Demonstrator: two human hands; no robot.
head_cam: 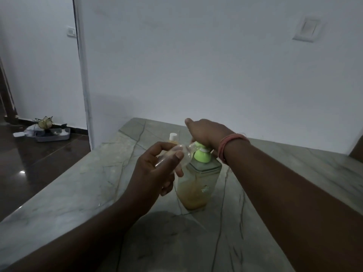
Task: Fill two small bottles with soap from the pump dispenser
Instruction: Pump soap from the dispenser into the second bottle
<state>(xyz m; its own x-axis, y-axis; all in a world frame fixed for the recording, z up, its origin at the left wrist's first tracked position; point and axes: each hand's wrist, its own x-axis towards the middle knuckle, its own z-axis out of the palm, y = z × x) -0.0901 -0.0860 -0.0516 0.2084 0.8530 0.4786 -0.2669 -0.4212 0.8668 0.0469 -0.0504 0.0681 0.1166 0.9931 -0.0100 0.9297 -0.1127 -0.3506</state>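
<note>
Soap work looks about half done; one capped small bottle [173,138] with amber soap stands on the marble counter [78,193] behind the pump dispenser [199,181]; left hand [157,169] curls its fingers round a clear empty bottle [173,156] tilted to the spout; right hand [206,132] presses the green pump head [201,154], fingers hidden.

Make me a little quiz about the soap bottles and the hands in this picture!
1. True or false: the left hand holds a clear small bottle.
2. What colour is the pump of the dispenser?
A. green B. red C. blue
3. Fill in: the right hand rests on the ____.

Key: 1 true. 2 A. 3 pump. The other bottle, white-capped, stands behind on the counter.
</note>
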